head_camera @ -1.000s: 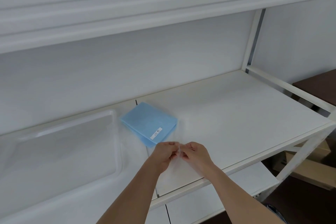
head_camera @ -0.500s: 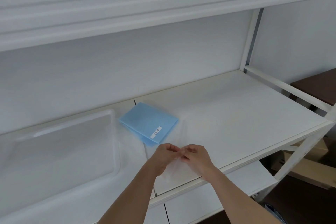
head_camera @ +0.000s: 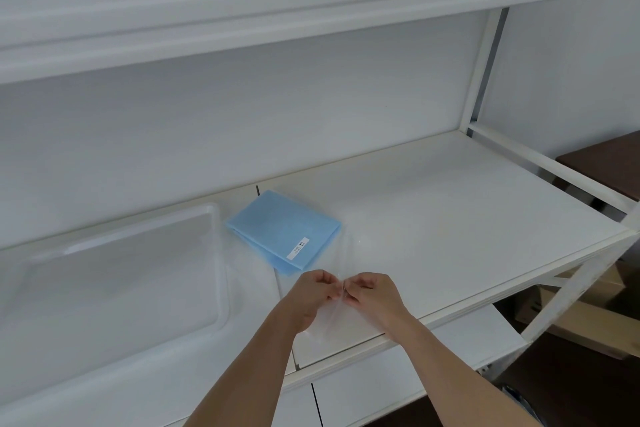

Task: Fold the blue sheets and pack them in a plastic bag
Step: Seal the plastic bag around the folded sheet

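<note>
A folded blue sheet (head_camera: 282,230) lies flat on the white tabletop (head_camera: 450,218), its corners turned diagonally to the front edge and a small white label (head_camera: 298,248) stuck near its nearer corner. Just in front of it, a person's two bare hands meet over the tabletop near the front edge, pinching the upper edge of a clear plastic bag (head_camera: 327,317) between them. The left hand (head_camera: 313,291) has its fingers curled in on the film, and the right hand (head_camera: 372,293) does the same from the other side, the fingertips almost touching. The thin, nearly see-through bag hangs down from the grip between the wrists; how far it reaches toward the sheet cannot be told. To the left of the sheet, a large translucent plastic tray (head_camera: 216,253) rests on the same surface, its raised rim just beside the sheet's far-left corner. A white back panel rises behind, a white shelf (head_camera: 311,28) runs overhead, and a white frame post (head_camera: 479,69) stands at the right rear corner.
</note>
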Tool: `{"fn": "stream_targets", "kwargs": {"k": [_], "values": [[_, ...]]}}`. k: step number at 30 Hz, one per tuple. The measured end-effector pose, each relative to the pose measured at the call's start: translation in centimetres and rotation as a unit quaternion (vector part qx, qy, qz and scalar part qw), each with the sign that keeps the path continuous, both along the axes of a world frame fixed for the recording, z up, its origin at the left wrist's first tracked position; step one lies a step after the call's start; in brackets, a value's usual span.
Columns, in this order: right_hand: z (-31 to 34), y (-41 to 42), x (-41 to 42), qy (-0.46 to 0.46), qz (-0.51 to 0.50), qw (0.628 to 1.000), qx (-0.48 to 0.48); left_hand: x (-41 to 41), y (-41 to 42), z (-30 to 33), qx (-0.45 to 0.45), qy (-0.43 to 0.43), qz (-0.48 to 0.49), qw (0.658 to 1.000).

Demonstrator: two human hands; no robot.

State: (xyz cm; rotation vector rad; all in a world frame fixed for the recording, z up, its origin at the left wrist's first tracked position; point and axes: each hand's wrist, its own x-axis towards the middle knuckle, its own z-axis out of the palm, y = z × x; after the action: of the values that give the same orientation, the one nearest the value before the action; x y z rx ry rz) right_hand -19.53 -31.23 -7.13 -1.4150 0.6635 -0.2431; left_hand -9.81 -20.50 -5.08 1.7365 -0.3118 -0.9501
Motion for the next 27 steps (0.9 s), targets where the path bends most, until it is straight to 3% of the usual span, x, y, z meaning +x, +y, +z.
{"fn": "stream_targets", "kwargs": {"k": [13,22,27], "values": [[0.7,0.5,0.1,0.060,0.003,0.992,-0.111,-0.1,0.0,0.1,0.006,-0.007,0.016,1.000],[1.0,0.9,0.2,0.032,-0.005,0.998,-0.049,0.3,0.1,0.1,0.005,0.037,0.061,0.997],[1.1,1.3,0.3,0.022,-0.019,0.998,-0.062,0.2,0.3,0.2,-0.018,0.061,0.083,0.995]]}}
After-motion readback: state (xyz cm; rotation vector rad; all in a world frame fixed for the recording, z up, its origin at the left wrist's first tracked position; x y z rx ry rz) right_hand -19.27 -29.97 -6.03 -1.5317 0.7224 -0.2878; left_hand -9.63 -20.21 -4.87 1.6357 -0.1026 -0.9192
